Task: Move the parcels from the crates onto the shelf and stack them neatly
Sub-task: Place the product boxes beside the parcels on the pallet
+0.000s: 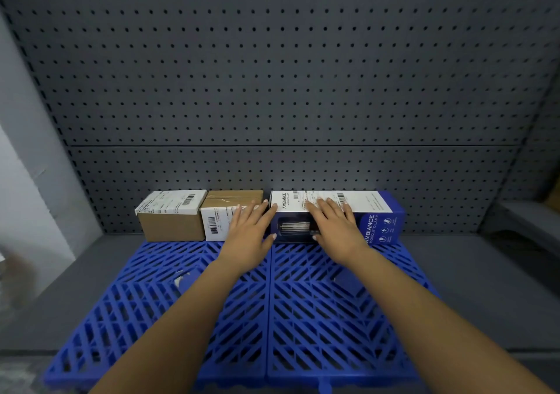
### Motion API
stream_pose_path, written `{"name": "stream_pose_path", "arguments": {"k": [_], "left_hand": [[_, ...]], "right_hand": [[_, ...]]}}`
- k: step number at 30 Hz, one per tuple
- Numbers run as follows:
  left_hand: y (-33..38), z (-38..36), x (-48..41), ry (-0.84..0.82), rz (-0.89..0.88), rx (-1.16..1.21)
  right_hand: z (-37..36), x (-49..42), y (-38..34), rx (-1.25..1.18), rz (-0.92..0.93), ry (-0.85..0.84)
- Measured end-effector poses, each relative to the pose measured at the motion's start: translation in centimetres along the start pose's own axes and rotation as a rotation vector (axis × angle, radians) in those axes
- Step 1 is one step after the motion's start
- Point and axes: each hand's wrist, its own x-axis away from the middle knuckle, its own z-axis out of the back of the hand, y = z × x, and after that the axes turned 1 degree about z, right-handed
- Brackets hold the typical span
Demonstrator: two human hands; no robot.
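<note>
Parcels [333,214] on shelf [454,272]; both hands flat on blue box.

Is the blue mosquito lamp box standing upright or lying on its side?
Lying on its side: the blue box stretches along the mat, its printing turned sideways.

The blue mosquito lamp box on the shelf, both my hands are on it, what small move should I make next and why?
Probably nudge the blue lamp box a touch left and back. A narrow gap shows between it and the middle parcel, while the left parcel already sits tight against that one along the pegboard. Your left hand and right hand lie flat on the box, so a push should do.
</note>
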Motion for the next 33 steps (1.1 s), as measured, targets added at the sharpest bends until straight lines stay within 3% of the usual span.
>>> {"name": "stream_pose_path", "arguments": {"k": [25, 33], "left_hand": [[-0.1, -0.7, 2.8, -0.085, 0.069, -0.163], [0.6, -0.4, 2.7, -0.038, 0.050, -0.099]], "right_hand": [[0.3, 2.0, 1.2, 0.023, -0.055, -0.028], [0.5, 2.0, 1.5, -0.027, -0.047, -0.021]]}}
